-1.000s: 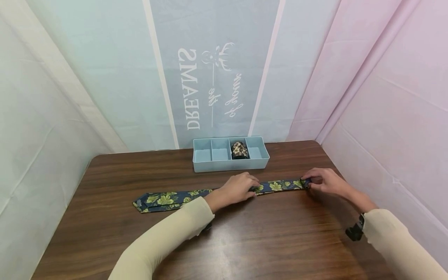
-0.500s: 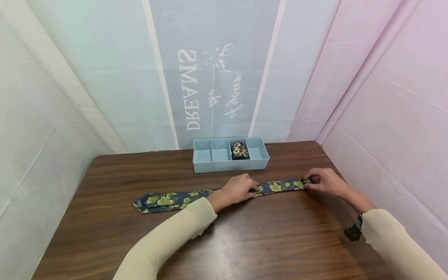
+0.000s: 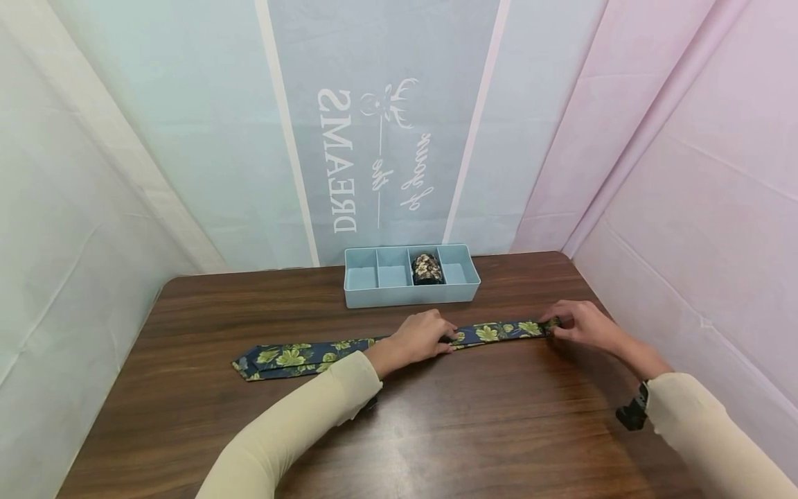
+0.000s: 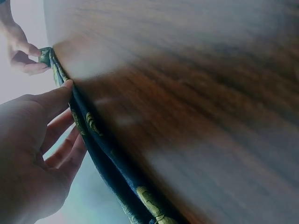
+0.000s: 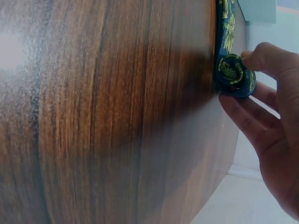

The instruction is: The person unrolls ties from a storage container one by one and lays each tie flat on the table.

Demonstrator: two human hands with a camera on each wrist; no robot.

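Observation:
A navy necktie [image 3: 289,357] with yellow-green flowers lies lengthwise across the brown table, its wide pointed end to the left. My left hand [image 3: 416,337] holds it partway along; in the left wrist view the thumb is at one edge and the fingers [image 4: 70,154] at the other. The forearm covers part of the tie. At the narrow end, my right hand [image 3: 586,324] pinches a small roll of the tie [image 5: 232,74] between thumb and fingers. The roll's spiral side shows in the right wrist view.
Behind the tie stands a light blue tray [image 3: 408,296] with several compartments. One of them holds a rolled dark floral fabric [image 3: 427,269]. Cloth hangings [image 3: 399,166] with printed lettering rise behind the table [image 3: 436,430] and at both sides.
The tie has shifted slightly left along the table. My right fingers have changed their position a little on the roll, and my left hand has moved slightly left with the tie.

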